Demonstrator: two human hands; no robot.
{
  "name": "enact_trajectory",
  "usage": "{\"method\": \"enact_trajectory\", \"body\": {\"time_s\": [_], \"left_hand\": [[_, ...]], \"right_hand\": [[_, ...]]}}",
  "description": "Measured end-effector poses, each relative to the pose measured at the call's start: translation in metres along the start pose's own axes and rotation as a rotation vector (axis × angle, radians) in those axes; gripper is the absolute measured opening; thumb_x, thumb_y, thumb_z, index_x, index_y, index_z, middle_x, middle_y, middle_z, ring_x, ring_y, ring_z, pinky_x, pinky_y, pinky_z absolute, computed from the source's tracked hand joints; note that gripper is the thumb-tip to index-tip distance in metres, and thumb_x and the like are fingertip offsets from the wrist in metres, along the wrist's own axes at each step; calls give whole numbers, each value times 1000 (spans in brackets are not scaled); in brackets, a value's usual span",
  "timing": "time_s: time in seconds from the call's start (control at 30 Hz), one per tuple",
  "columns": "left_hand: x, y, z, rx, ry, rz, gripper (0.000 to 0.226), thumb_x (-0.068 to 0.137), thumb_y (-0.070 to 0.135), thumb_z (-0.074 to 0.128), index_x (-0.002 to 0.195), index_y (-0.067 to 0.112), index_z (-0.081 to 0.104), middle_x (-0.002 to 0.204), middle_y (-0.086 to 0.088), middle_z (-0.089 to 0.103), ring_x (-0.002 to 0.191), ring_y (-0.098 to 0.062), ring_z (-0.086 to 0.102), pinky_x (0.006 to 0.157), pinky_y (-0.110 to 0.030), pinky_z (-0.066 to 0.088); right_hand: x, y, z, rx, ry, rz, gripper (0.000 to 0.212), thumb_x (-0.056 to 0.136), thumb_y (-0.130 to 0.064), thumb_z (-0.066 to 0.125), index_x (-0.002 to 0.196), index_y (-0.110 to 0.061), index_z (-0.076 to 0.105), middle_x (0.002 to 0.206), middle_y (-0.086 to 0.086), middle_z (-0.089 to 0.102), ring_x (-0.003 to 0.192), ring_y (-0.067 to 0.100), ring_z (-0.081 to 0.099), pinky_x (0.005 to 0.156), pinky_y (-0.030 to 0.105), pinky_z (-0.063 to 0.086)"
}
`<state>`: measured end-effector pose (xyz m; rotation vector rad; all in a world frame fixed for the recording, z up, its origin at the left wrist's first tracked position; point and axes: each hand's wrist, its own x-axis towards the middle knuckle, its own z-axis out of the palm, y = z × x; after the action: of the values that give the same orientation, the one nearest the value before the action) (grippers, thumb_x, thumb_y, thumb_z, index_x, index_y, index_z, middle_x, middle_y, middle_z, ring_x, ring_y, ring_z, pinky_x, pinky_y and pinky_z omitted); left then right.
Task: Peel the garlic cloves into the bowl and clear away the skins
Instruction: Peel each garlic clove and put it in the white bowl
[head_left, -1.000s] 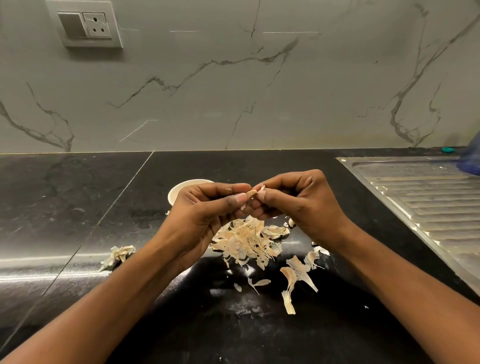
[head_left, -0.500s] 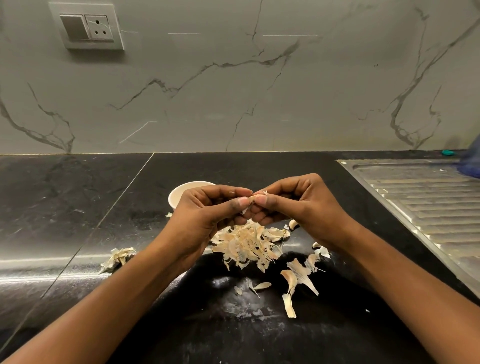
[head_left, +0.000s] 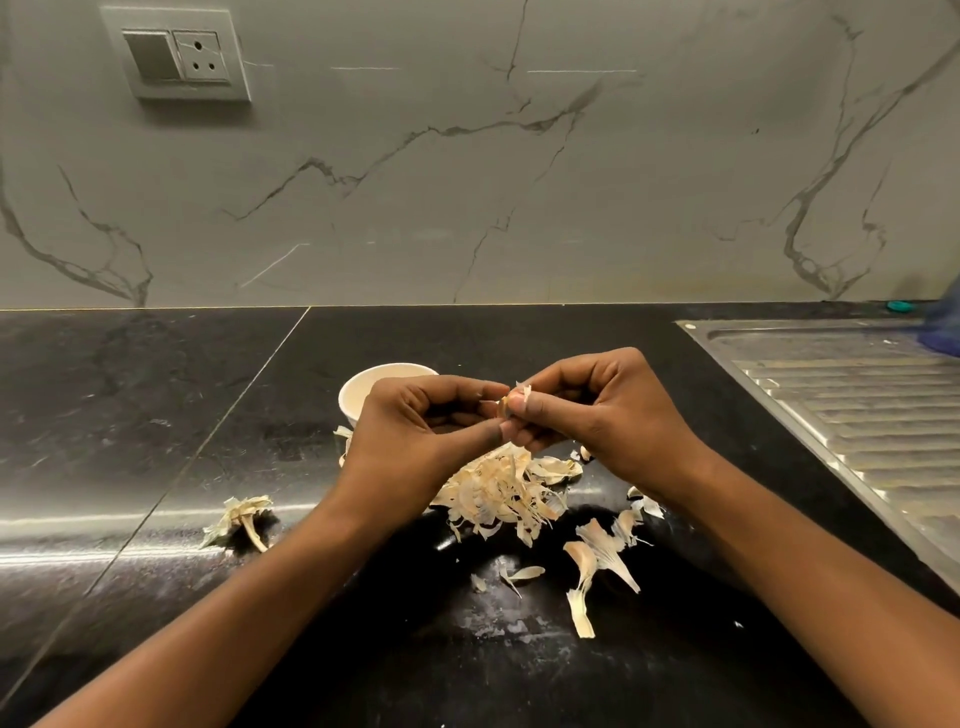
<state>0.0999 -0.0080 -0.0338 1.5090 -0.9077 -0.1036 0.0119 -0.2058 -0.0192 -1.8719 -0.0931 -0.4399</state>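
**HAZARDS AND COUNT: CLOVE PEELING**

Hazard 1: a forearm sweeping the surface (head_left: 156, 389) may scatter the skins (head_left: 597, 556).

Hazard 2: the clove (head_left: 511, 402) is pinched between the fingers (head_left: 485, 430) of the left hand (head_left: 410, 436) and the right hand (head_left: 602, 415), above the heap (head_left: 498, 491). If it slips, it may drop among the skins and miss the bowl (head_left: 363, 387) behind.

Count: one bowl, two hands, one heap, one separate clump (head_left: 239, 517), one held clove.

There is one camera only, on my head. It looks forward and down, near over my left hand (head_left: 415, 431) and right hand (head_left: 597, 415), the counter (head_left: 156, 395) and the wall (head_left: 467, 182) behind.
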Motion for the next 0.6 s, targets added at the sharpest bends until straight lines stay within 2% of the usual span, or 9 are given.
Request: {"method": "enact_trajectory", "body": {"time_s": [0.2,0.3,0.43,0.6], "left_hand": [[2,-1,-1,-42,17,-26,21,86,4,80,107,2,80,92,-6,81,90,-26,80,84,-43,66],[1,0,1,-150,16,-78,21,88,1,77,109,-2,77,97,-12,80,95,-33,79,88,-47,65],[3,2,0,-377,44,-202,27,85,0,74,111,-6,74,104,-22,78,100,-38,77,89,-40,64],[5,4,1,-483,78,-307,25,85,2,71,109,-2,75,100,-19,79,90,-29,79,78,-29,65]], "right_hand": [[-1,-3,-1,12,-10,-12,16,92,-10,77,105,-1,80,92,14,81,82,33,80,75,37,67],[-1,-3,-1,40,1,-15,16,92,-7,76,105,2,79,92,15,81,82,34,80,75,36,67],[0,-4,-2,50,20,-23,14,93,-5,76,105,2,79,91,15,81,82,32,80,74,34,67],[-1,-5,-2,45,29,-26,13,92,-4,76,103,2,79,90,14,81,80,31,80,74,37,68]]}}
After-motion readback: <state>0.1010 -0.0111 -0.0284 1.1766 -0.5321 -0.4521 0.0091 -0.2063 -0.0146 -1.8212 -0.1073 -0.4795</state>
